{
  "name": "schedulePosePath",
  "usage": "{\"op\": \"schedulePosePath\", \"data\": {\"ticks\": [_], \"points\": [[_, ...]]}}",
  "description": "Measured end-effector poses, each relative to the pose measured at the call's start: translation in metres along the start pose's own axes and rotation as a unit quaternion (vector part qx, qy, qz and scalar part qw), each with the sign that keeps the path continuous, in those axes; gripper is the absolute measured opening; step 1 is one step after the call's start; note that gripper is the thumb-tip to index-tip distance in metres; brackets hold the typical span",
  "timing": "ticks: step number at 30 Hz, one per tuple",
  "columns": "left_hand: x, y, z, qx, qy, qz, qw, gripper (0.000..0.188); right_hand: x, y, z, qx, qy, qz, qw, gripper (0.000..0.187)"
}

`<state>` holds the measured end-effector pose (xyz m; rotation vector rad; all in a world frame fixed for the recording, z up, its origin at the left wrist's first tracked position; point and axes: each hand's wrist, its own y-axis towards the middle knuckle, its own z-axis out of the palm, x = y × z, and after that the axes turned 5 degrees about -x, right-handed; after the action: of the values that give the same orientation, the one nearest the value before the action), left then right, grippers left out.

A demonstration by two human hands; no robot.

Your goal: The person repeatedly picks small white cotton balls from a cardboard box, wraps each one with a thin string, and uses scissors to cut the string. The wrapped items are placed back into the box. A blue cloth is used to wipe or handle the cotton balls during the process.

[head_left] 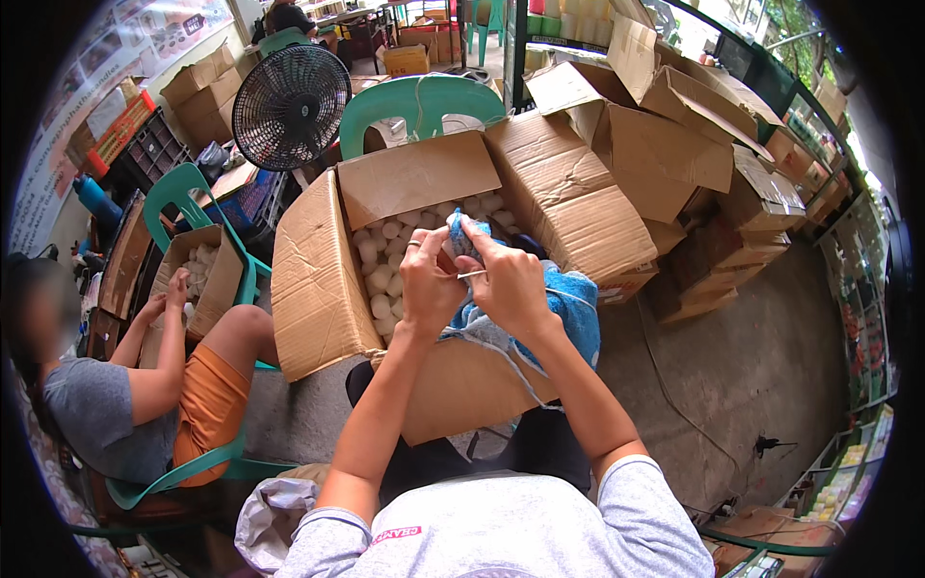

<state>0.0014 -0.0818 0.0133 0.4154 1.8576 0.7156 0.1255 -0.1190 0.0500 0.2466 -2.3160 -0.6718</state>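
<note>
Above an open cardboard box (424, 183), both of my hands are close together with bent fingers. My left hand (431, 279), with a ring on one finger, grips a bunched blue cloth (455, 229). Meeting it from the right, my right hand (511, 284) pinches the same bundle at the fingertips. A short white strip (472, 275) sticks out near my right thumb; its other end is hidden. Small white rounded cylinders (385, 279) fill the box. A larger blue and grey cloth (575, 313) hangs over the box's right front corner, with a pale cord trailing down.
At left a person (125, 395) sits handling a smaller box (207, 279) of similar white pieces on a green chair (178, 207). Behind my box stand a black fan (292, 106) and another green chair (414, 96). Cardboard boxes (665, 144) pile up at right; a cable (665, 385) crosses the floor.
</note>
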Motion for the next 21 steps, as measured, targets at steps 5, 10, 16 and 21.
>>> {"op": "schedulePosePath", "data": {"ticks": [5,10,16,21], "points": [[0.006,-0.002,0.002,0.007,-0.072,0.016,0.997,0.038,-0.008,0.008,0.007,0.031,0.046,0.071,0.996,0.045],[-0.003,0.0,-0.004,0.018,-0.032,0.038,0.999,0.044,-0.013,0.006,0.02,-0.038,0.122,0.11,0.986,0.025],[-0.011,0.002,-0.007,0.069,-0.094,-0.021,0.993,0.05,-0.036,0.008,0.036,-0.053,0.438,0.216,0.871,0.02],[-0.006,0.002,-0.01,0.129,-0.147,-0.152,0.969,0.053,-0.023,0.004,0.021,-0.013,0.583,0.313,0.75,0.023]]}}
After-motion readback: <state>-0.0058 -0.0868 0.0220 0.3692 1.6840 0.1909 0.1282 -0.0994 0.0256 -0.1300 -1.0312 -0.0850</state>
